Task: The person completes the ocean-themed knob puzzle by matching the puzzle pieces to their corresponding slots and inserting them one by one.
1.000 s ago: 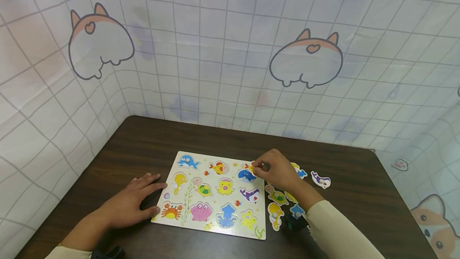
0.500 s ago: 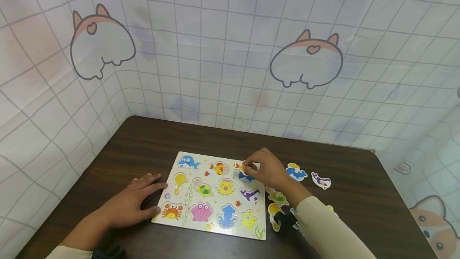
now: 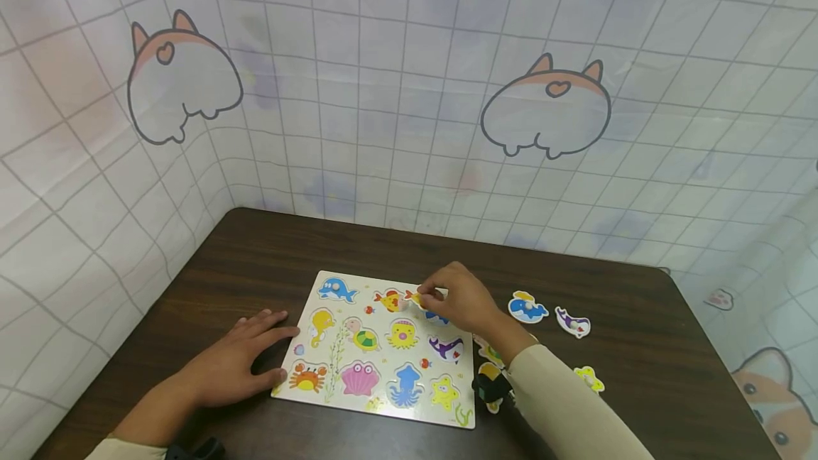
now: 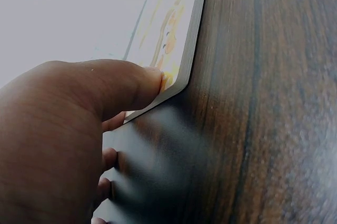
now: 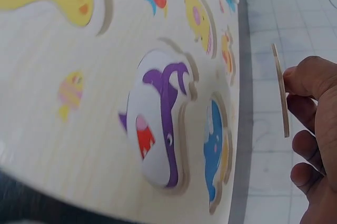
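A puzzle board (image 3: 429,410) printed with sea animals lies on the table. My right hand (image 3: 463,298) is over its upper right part and pinches a small fish puzzle piece (image 3: 412,297) with an orange-red tail, beside the printed yellow fish. The right wrist view has this piece (image 5: 280,92) edge-on between thumb and fingers, apart from the board surface. My left hand (image 3: 226,360) is at the board's left edge with fingers spread. Its thumb (image 4: 131,84) rests on the board's corner. A blue dolphin piece (image 3: 335,288) with a knob sits in the top left recess.
To the right of the board lie a blue whale piece (image 3: 527,308), a purple whale piece (image 3: 573,323) and a yellow starfish piece (image 3: 589,378). A turtle piece (image 3: 491,352) and a seahorse piece (image 3: 490,370) are partly hidden by my right arm. A patterned curtain (image 3: 409,91) stands behind the table.
My right hand has moved left across the top of the board with the fish piece, uncovering the blue whale piece and the starfish piece. My left hand has stayed in place.
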Tool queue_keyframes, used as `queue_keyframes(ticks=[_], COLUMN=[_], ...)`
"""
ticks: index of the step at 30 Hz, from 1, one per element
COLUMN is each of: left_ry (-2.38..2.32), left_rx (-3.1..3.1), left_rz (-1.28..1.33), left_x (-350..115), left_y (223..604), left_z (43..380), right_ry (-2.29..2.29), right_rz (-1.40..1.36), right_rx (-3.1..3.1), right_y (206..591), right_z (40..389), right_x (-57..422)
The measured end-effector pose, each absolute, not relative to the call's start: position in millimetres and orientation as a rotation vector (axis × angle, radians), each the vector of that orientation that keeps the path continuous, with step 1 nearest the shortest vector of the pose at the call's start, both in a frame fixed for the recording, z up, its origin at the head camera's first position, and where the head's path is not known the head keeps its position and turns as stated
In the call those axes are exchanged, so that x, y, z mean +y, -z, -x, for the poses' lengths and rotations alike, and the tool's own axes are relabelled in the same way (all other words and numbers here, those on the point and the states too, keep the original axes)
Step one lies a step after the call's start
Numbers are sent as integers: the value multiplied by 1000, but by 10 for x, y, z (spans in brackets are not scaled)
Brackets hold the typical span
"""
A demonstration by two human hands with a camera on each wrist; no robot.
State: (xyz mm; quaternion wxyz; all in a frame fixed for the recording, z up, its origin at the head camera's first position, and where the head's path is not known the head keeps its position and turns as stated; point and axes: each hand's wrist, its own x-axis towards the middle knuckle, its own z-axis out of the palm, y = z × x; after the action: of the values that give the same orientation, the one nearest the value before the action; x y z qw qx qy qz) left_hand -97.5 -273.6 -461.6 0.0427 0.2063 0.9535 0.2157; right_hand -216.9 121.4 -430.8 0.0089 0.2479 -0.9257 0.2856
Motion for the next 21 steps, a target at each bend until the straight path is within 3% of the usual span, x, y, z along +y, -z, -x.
queue_keyframes(ticks=[21], left_ry=[-666], left_rx=[2934], left_rz=[-645], left_x=[-2733], left_y=[4603], left_z=[959], right_ry=[-896], right_rz=[-783], right_rx=[-2925], right_y=[4401], right_z=[2228], right_x=[884])
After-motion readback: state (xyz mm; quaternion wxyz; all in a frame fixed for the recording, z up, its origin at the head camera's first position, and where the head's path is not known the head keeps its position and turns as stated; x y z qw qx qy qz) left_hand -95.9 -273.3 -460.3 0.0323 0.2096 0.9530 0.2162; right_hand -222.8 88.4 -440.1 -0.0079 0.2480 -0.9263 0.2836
